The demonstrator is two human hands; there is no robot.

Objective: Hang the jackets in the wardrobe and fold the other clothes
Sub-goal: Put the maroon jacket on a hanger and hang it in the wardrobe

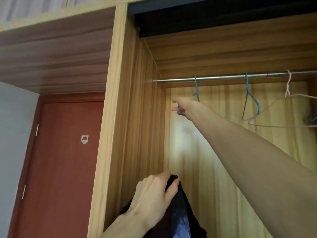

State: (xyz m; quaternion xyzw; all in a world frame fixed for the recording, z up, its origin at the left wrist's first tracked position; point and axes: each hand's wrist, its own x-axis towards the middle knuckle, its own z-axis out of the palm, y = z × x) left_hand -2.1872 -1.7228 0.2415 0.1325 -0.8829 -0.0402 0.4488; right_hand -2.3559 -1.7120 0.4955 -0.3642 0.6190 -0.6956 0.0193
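Note:
A dark jacket [180, 212] hangs from my left hand [154, 193], whose fingers and thumb pinch its top edge low in front of the open wardrobe. My right hand [181, 105] reaches up into the wardrobe and grips a blue wire hanger [197, 90] that hooks over the metal rail [223, 77]. The hanger's lower part is mostly hidden behind my hand. The jacket's bottom runs out of the frame.
A second blue hanger [247, 103] and a pale wire hanger [289, 107] hang further right on the rail. The wardrobe's wooden side panel [118, 117] stands to the left. A red-brown door [65, 160] is beyond it. Something dark shows at the right edge.

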